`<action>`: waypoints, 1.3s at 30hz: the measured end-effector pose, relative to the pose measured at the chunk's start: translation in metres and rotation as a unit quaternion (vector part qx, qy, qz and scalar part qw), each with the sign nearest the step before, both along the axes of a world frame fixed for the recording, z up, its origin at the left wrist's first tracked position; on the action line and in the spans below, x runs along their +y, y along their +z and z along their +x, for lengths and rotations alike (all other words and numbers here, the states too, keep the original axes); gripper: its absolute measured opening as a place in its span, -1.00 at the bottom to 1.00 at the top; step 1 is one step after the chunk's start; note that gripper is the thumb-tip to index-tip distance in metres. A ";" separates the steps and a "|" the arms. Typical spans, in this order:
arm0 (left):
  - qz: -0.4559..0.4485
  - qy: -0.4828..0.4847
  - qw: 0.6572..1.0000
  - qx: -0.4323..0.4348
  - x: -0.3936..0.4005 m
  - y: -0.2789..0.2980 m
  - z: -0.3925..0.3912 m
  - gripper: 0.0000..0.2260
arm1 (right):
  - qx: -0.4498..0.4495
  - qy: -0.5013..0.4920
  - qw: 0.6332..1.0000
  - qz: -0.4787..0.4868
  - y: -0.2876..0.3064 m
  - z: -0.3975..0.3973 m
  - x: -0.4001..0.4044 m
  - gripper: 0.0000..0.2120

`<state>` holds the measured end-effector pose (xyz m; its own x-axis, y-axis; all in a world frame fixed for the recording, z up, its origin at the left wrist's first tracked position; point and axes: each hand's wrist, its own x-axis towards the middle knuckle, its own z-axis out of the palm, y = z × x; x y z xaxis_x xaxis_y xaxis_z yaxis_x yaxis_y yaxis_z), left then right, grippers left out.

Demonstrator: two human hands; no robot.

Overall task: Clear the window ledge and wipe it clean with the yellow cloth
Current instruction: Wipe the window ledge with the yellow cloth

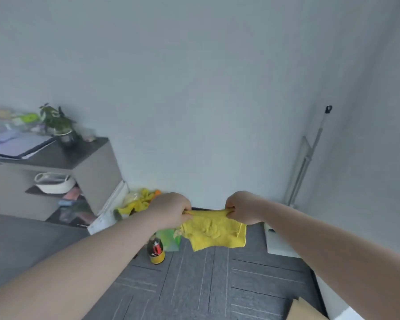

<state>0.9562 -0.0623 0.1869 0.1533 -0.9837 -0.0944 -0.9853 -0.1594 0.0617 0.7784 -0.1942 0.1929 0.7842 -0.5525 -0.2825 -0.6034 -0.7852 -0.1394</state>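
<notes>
Both hands gripped the yellow cloth [214, 229] at lower centre: left hand [169, 212] and right hand [243, 207] pinched shut on its top corners. Cloth's long axis ran left-right, hanging below the fingers. No window ledge was visible.

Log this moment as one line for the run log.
hands: left and right both gripping yellow cloth | cloth: stretched between them, hanging above carpet | window ledge: not in view
</notes>
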 end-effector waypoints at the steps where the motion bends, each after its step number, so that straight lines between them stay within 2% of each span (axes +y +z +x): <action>1: 0.005 0.027 1.000 0.000 0.007 -0.003 0.025 -0.74 | 0.000 0.026 1.000 0.004 -0.002 0.030 0.000 -0.73; 9: 0.030 0.163 0.986 -0.006 0.029 -0.028 0.202 -0.76 | 0.023 0.208 0.978 0.001 -0.039 0.259 -0.022 -0.74; 13: 0.032 0.227 0.973 -0.003 0.039 -0.032 0.274 -0.76 | 0.026 0.256 0.966 0.010 -0.047 0.356 -0.026 -0.74; 16: 0.026 0.265 0.964 -0.001 0.050 -0.034 0.326 -0.75 | 0.023 0.282 0.959 0.010 -0.052 0.424 -0.023 -0.86; 20: 0.024 0.306 0.952 0.002 0.071 -0.043 0.403 -0.73 | 0.003 0.317 0.948 0.016 -0.050 0.512 -0.010 -0.85; 23: 0.034 0.312 0.950 -0.002 0.085 -0.052 0.469 -0.72 | -0.005 0.323 0.946 0.016 -0.052 0.580 0.004 -0.77; 27: 0.038 0.307 0.951 0.002 0.101 -0.061 0.573 -0.77 | 0.011 0.322 0.947 0.007 -0.063 0.677 0.022 -0.84; 29: 0.030 0.305 0.952 0.003 0.107 -0.059 0.625 -0.77 | 0.007 0.309 0.951 0.010 -0.061 0.723 0.031 -0.82; 32: 0.031 0.295 0.955 -0.006 0.114 -0.024 0.690 -0.74 | 0.011 0.295 0.955 0.012 -0.022 0.781 0.038 -0.82; 37: 0.014 0.286 0.958 0.014 0.102 -0.019 0.788 -0.77 | 0.012 0.276 0.961 0.002 -0.020 0.869 0.033 -0.83; 39: 0.012 0.276 0.961 0.010 0.095 -0.023 0.827 -0.78 | 0.017 0.270 0.963 0.004 -0.024 0.906 0.026 -0.74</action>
<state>1.7831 0.0324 0.1641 0.6492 -0.7503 -0.1248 -0.7487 -0.6593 0.0688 1.6845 -0.1685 0.1693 0.9466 -0.0638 -0.3161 -0.1109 -0.9849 -0.1333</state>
